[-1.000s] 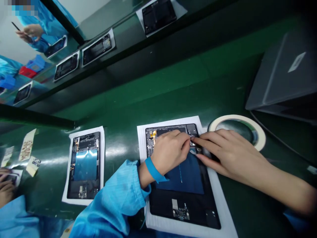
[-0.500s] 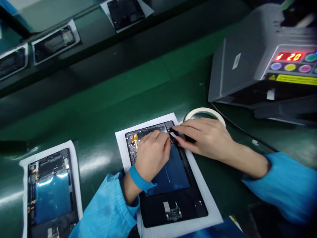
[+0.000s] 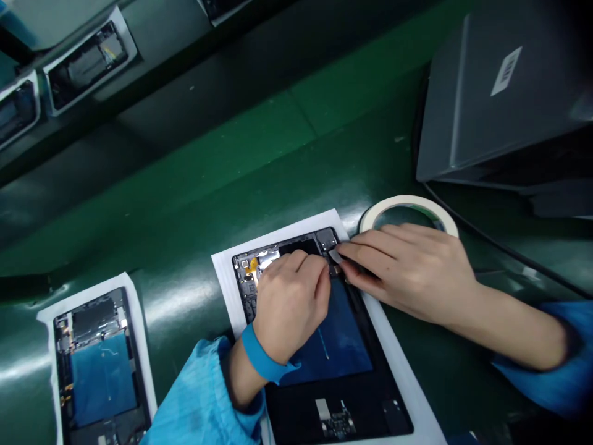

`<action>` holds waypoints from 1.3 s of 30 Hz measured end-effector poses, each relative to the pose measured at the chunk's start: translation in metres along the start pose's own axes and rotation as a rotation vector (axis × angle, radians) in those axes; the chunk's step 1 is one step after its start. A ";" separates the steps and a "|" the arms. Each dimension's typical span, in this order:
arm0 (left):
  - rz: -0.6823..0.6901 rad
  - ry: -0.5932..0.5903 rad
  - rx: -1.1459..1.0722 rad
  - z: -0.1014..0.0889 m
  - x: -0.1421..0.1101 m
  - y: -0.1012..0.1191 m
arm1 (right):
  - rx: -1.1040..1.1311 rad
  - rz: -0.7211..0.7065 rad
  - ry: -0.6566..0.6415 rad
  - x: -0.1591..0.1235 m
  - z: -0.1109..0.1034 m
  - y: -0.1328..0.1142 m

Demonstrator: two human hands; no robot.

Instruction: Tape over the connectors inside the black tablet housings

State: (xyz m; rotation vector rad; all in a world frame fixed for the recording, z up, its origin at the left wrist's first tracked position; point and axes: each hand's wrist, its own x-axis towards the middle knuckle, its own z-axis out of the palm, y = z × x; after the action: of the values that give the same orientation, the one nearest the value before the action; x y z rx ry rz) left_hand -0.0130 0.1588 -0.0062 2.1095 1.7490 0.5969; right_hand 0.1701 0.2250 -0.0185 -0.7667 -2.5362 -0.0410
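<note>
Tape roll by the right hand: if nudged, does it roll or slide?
The tape roll lies flat on the green mat, so it probably slides, not rolls. It is a thin, open ring, so likely light and easily knocked by the right hand beside it.

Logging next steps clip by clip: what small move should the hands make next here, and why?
Probably press the grey strip flat: the right hand pinches it at the tablet's top corner, the left hand rests beside it, and one end looks lifted.
</note>
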 end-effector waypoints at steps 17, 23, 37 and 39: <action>0.003 0.001 0.028 0.000 -0.001 0.000 | -0.010 0.023 -0.051 0.004 -0.001 -0.009; 0.012 0.001 0.063 0.002 -0.003 0.000 | -0.014 -0.019 -0.039 0.003 -0.003 -0.011; -0.023 -0.014 0.061 -0.003 -0.001 0.000 | -0.105 -0.091 -0.115 -0.006 -0.002 -0.021; -0.018 0.002 0.042 -0.004 -0.001 0.000 | -0.015 -0.058 -0.064 -0.011 -0.001 -0.017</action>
State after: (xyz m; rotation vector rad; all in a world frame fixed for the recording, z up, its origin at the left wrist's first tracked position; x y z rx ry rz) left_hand -0.0153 0.1581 -0.0025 2.1193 1.7947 0.5626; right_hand 0.1693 0.2046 -0.0206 -0.7112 -2.6208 -0.0551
